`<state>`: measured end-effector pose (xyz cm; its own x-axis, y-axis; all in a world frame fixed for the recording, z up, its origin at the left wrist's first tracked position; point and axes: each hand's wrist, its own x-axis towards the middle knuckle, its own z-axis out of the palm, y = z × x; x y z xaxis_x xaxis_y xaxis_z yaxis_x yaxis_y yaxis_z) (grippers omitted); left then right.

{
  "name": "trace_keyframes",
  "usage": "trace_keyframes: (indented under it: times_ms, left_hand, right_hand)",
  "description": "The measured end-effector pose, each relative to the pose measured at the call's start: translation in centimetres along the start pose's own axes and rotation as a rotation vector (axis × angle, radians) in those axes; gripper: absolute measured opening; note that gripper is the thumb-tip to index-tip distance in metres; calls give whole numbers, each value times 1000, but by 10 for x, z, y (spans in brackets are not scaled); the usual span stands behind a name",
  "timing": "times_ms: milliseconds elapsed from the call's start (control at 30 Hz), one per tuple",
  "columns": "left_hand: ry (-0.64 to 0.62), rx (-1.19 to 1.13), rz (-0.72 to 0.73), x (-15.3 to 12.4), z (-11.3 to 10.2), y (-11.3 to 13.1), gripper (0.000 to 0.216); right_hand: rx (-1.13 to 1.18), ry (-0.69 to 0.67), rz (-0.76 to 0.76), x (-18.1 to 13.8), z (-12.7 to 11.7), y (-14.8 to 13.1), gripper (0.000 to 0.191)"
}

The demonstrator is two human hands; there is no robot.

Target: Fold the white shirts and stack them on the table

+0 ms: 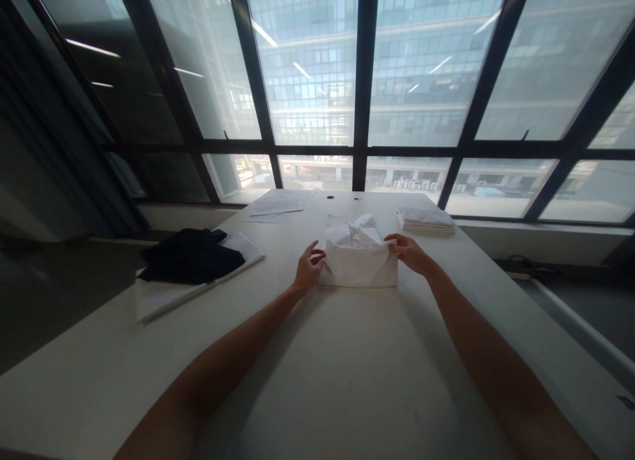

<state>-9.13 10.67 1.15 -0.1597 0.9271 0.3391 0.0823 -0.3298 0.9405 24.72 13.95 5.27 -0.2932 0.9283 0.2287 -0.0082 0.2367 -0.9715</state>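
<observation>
A white shirt [360,265] lies partly folded on the white table in front of me, its lower part turned up toward the collar [364,230]. My left hand [310,267] is closed at the shirt's left side, thumb and fingers on the edge of the fold. At the upper right corner of the same fold, my right hand [407,252] pinches the cloth. Some loose fabric bunches up behind the fold, around the collar. The fingertips are partly hidden by the cloth.
Dark folded clothing [191,256] rests on a white board-like slab [159,304] at the left. A stack of folded white cloth [425,220] sits at the back right. Thin white sheets [275,205] lie at the back left. Windows [312,69] stand beyond the table [347,380].
</observation>
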Motion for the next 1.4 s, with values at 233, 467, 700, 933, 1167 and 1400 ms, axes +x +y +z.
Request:
trace_keyframes:
  times_ms: [233,467,700,933,1167,1400]
  left_hand:
    - [-144,-392,-260,2,-9,17,43]
    - [-239,-55,-55,0,-10,19,28]
    - [-451,865,219,-41,20,5,53]
    - [-608,1136,205,-55,28,6,71]
    - [-539,1169,61,-6,62,-2,79]
    - [-284,1126,5,50,109,-17,61]
  right_hand:
    - [170,-639,233,-26,-23,-25,57]
    - [45,-474,263,-25,-6,-30,60]
    - [-474,65,-7,4,42,18,39]
    - [-1093,-34,-58,-11,107,48,54]
    - [-1224,23,61,3,111,48,48]
    - [-1170,68,93,59,93,47,43]
